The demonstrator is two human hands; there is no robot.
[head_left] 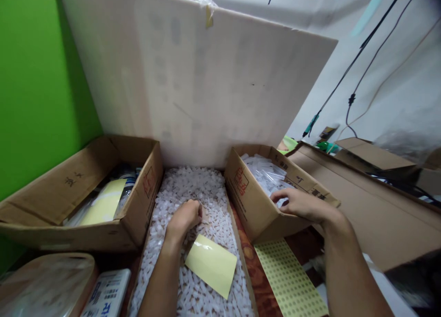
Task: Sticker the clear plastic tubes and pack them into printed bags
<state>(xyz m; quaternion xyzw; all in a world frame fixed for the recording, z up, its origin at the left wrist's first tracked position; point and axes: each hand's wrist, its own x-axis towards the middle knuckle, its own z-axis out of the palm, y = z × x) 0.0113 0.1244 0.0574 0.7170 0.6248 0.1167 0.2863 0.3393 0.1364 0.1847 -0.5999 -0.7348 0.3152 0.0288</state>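
Note:
My left hand (187,217) is closed, its fingers curled down over a shallow cardboard tray filled with small white plastic pieces (195,181). Whatever it holds, if anything, is hidden. Just in front of its wrist, a yellow sheet (212,264) lies on the pieces. My right hand (296,203) reaches over the near wall of the right cardboard box (257,206). Its fingers are bent and apart, with the tips beside clear plastic pieces (265,172) in that box. I see nothing plainly gripped there.
A left cardboard box (138,216) holds another yellow sheet (105,202) and wrapped items. At front left are a clear-lidded container (48,285) and a white labelled box (106,294). A yellow sheet of round dots (291,278) lies below the right box. Behind stands a white board (206,78).

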